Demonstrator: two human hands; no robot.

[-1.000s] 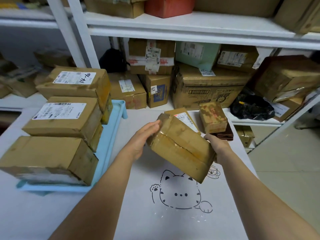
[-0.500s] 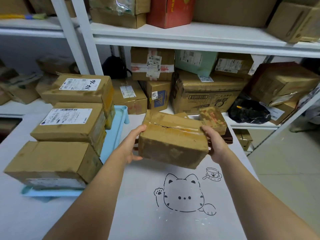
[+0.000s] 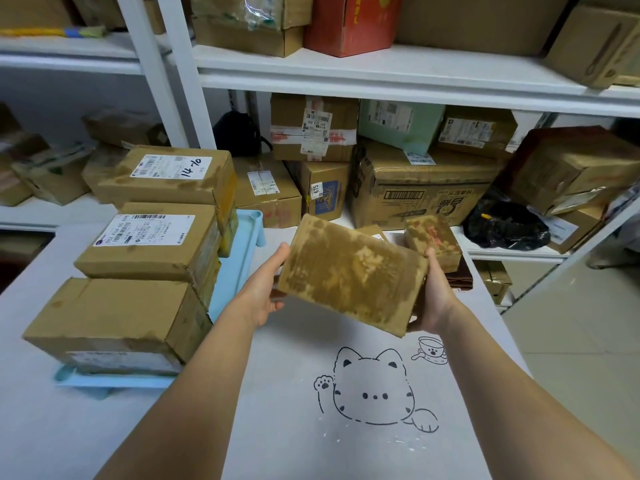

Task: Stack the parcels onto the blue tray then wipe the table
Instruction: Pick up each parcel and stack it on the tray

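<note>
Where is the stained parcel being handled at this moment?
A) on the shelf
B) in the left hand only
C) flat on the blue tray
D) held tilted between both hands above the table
D: the parcel hangs tilted above the table, left hand at one end, right hand at the other.

White shelving (image 3: 346, 69), pale tiled floor (image 3: 575, 344)
</note>
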